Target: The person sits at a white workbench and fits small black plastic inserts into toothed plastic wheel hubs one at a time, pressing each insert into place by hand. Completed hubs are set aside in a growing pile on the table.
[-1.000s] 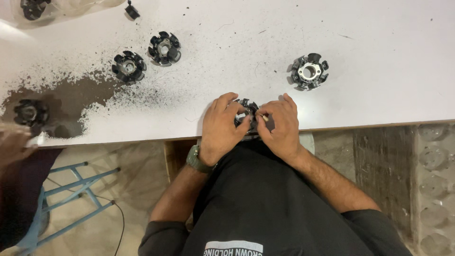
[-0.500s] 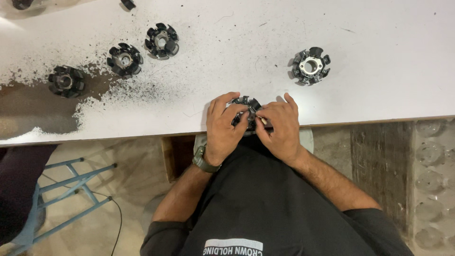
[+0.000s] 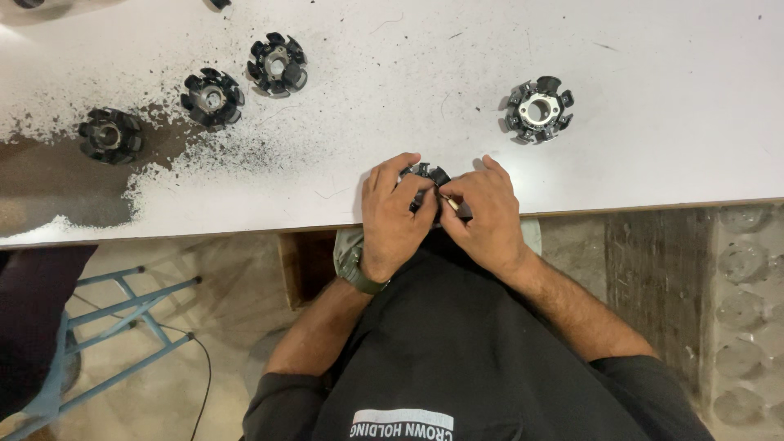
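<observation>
Both hands meet at the near edge of the white tabletop (image 3: 653,98), grasping one black toothed ring part (image 3: 426,175) between them. Left hand (image 3: 394,219) cups it from the left, fingers curled over; right hand (image 3: 483,214) pinches from the right. A similar part with a pale centre (image 3: 536,109) lies just beyond. Three more dark ones (image 3: 211,97) sit far left, among scattered black grit (image 3: 245,151).

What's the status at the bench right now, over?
Left hand and right hand both grip black toothed core at white table edge. Four similar cores lie apart, nothing obstructing.
</observation>
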Demonstrator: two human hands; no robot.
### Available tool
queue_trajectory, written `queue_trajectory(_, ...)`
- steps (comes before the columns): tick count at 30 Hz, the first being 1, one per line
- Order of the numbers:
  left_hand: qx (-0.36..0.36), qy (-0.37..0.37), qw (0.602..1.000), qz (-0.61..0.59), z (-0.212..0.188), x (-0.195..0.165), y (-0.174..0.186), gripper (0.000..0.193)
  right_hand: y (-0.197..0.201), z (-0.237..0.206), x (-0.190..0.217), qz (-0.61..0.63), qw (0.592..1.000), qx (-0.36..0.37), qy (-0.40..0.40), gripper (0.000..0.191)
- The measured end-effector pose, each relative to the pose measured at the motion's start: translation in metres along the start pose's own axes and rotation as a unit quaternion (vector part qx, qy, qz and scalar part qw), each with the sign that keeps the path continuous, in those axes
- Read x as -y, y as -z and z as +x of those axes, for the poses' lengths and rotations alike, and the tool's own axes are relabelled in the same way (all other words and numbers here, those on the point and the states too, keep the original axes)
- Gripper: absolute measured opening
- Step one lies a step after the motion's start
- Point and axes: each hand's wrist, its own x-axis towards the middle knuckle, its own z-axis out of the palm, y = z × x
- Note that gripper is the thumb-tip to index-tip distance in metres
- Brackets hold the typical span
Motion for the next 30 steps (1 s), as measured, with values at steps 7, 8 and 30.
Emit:
queue_trajectory(7, -0.018, 0.011, 1.000, 0.015, -0.002, 0.001, -0.008, 0.010, -0.001, -0.003, -0.002, 0.003, 1.000, -0.002, -0.006, 0.021)
queue_trajectory(8, -0.024, 0.008, 1.000, 0.015, -0.002, 0.002, -0.009, 0.010, -0.001, -0.004, -0.003, 0.007, 1.000, -0.002, -0.008, 0.021)
queue_trajectory(30, -0.032, -0.004, 0.999, 0.011, -0.006, 0.009, -0.016, 0.012, 0.009, -0.003, -0.007, -0.041, 0.996, 0.019, 0.070, 0.026)
